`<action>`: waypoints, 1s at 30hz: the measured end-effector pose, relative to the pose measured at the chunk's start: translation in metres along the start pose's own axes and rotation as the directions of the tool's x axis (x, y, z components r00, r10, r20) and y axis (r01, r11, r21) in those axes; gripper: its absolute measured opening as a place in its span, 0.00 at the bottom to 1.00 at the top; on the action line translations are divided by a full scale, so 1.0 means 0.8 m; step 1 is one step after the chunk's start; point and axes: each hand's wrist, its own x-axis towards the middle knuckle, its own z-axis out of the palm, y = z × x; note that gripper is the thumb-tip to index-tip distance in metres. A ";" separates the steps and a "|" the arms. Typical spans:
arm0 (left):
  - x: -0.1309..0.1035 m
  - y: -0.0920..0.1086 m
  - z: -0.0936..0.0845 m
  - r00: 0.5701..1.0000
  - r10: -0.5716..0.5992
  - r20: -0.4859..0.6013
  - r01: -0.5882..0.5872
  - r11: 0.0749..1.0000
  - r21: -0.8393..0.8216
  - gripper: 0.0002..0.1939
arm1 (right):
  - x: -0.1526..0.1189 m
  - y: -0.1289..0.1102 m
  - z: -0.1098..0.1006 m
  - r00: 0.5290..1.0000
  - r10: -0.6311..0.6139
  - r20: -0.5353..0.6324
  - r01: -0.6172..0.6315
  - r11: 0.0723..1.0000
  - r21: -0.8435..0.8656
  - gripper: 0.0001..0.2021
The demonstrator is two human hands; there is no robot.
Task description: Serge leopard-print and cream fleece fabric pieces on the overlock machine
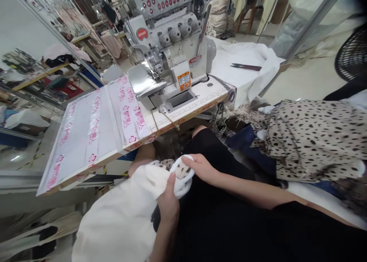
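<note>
A cream fleece garment [120, 212] with a spotted inner side lies over my lap and hangs down at the left. Its white ribbed band forms a loop, and spotted fabric shows inside it. My left hand [169, 202] pinches the near side of this band, thumb on top. On the far right side of the loop, my right hand [200, 168] grips the edge between thumb and fingers. The fingers under the cloth are partly hidden. Both hands are below the front edge of the sewing table, close together.
An overlock sewing machine [177, 48] stands on the table [94, 120] ahead. Dark thread snips [246, 67] lie on white cloth [229, 55] to its right. Spotted fabric [318, 139] is heaped at my right, near a black fan [352, 53].
</note>
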 end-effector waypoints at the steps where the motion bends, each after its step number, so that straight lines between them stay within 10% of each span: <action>1: -0.003 0.001 0.002 1.000 -0.025 0.003 0.026 1.000 -0.012 0.23 | 0.000 0.002 0.002 0.999 0.021 -0.038 -0.018 0.997 0.077 0.23; 17: 0.021 0.009 -0.001 0.997 0.025 -0.076 -0.040 0.981 -0.192 0.23 | 0.012 0.040 -0.048 0.962 0.267 0.065 -0.262 0.962 -0.072 0.31; 24: 0.024 0.018 -0.003 0.997 0.026 -0.079 -0.044 0.972 -0.233 0.23 | 0.006 0.073 -0.048 0.702 0.628 0.337 -0.688 0.720 0.092 0.34; 30: -0.007 0.006 -0.003 0.998 0.025 0.057 -0.008 0.960 -0.281 0.29 | 0.046 0.033 0.000 0.897 0.402 0.185 -0.442 0.815 0.375 0.10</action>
